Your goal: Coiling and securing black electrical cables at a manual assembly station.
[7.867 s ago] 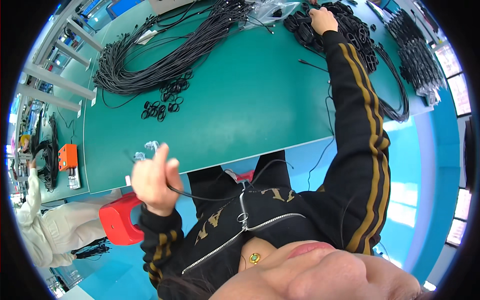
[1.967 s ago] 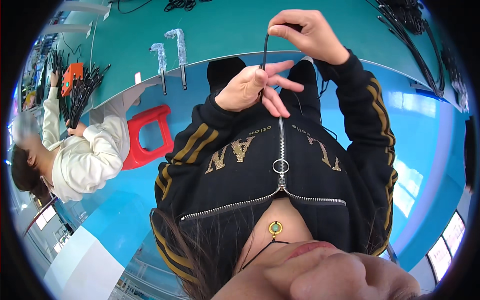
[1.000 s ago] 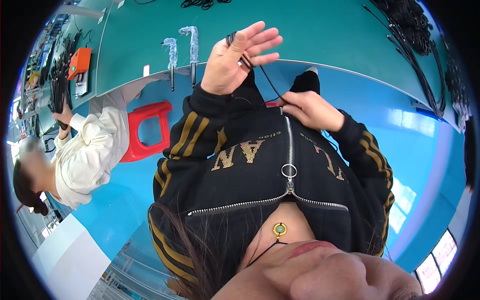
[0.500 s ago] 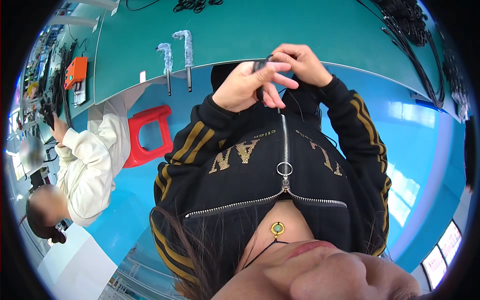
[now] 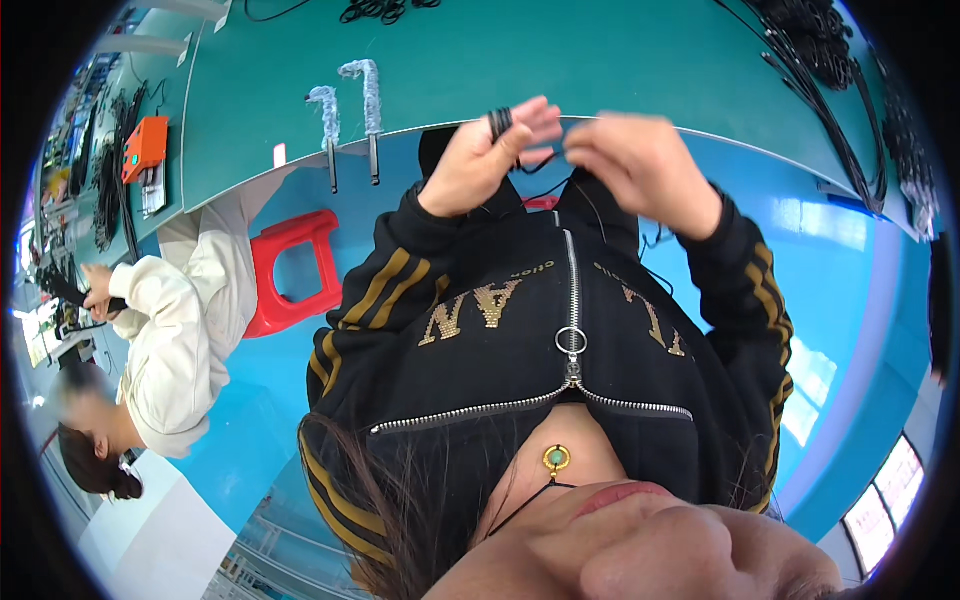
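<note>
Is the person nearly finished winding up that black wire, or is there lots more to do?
Partly done. Several loops of black cable already sit around the fingers of the left hand. In hand: the right hand pinches the loose end close by. Left: some cable hangs below the hands unwound, and many more black cables lie on the green table.

Both your forearms are raised in front of your chest, elbows bent out to the sides. Your left hand (image 5: 478, 160) is up with fingers spread and slightly curled. Your right hand (image 5: 648, 165) sits just beside it, fingers pinched toward the left, blurred.
</note>
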`<state>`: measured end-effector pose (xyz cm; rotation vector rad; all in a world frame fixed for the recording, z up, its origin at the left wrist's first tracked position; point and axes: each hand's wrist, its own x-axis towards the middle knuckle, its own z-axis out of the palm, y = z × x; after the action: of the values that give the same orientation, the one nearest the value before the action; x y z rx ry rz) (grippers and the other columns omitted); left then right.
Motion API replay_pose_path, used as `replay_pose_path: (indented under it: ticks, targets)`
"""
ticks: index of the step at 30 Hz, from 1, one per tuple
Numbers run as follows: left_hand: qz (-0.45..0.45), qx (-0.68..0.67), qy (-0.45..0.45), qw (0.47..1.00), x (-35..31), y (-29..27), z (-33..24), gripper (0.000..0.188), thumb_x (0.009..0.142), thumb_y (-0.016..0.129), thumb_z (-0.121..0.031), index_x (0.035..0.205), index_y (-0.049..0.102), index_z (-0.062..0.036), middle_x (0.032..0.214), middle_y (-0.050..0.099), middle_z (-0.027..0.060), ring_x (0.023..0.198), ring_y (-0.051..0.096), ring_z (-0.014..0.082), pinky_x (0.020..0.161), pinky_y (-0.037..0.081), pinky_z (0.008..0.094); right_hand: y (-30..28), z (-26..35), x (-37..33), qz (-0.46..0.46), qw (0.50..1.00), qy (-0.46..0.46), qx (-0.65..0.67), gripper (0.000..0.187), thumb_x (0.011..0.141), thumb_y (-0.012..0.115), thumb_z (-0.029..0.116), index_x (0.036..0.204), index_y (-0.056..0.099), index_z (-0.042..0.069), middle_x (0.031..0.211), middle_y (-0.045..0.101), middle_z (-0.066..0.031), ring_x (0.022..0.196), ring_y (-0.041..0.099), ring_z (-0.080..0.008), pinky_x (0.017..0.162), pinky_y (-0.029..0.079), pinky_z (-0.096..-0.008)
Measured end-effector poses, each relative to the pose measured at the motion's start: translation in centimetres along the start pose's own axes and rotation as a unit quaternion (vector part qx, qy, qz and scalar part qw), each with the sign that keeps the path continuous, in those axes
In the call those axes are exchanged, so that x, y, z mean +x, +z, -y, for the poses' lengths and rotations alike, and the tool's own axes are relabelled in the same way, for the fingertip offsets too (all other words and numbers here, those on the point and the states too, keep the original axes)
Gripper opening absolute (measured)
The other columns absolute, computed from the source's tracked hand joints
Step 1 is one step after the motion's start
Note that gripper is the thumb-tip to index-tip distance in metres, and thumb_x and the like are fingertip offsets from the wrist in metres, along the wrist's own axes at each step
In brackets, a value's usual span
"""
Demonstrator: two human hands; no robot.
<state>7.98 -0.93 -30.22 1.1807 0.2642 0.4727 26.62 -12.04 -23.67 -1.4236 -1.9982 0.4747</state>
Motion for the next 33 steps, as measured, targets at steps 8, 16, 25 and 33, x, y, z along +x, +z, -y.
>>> replay_pose_path:
  ticks: [8,16,25,33]
  targets:
    - [0.104,-0.199,-0.096,0.970,-1.4,0.0,-3.2,0.059,0.098,0.047,-0.035,0.135,0.037,0.0086,0.132,0.047,0.0264,0.119,0.052,0.0359,0.095,0.050,0.0399,7.1,-4.1,0.2,-0.074,0.969,0.111,0.209,0.014,0.090,0.056,0.009,0.101,0.062,0.004,0.070,0.060,-0.0099,0.060,0.057,-0.0159,0.056,0.046,-0.0287]
    - [-0.117,-0.158,0.077,0.978,0.8,0.0,-1.7,0.052,0.099,0.047,-0.029,0.132,0.040,0.0095,0.128,0.051,0.0245,0.116,0.056,0.0340,0.092,0.052,0.0376,6.5,0.6,-4.6,0.051,0.984,0.169,0.000,0.017,0.087,0.059,0.008,0.102,0.056,0.002,0.073,0.058,-0.0081,0.064,0.057,-0.0237,0.058,0.046,-0.0337]
    - [0.022,-0.033,0.026,0.999,-0.4,1.6,1.1,0.047,0.099,0.047,-0.027,0.130,0.043,0.0080,0.123,0.056,0.0180,0.114,0.057,0.0291,0.091,0.052,0.0360,-0.3,-0.4,1.9,-0.065,0.976,-0.121,-0.167,0.021,0.082,0.064,0.008,0.101,0.058,0.003,0.087,0.062,-0.0089,0.074,0.060,-0.0266,0.064,0.048,-0.0319]
    - [0.042,-0.049,-0.057,0.996,-1.2,2.0,-0.8,0.041,0.099,0.048,-0.025,0.125,0.048,0.0067,0.109,0.063,0.0169,0.093,0.067,0.0263,0.084,0.054,0.0333,3.2,-3.9,1.9,0.067,0.914,0.130,0.379,0.037,0.098,0.046,0.031,0.119,0.055,0.001,0.091,0.063,-0.0029,0.088,0.059,-0.0142,0.085,0.046,-0.0287]
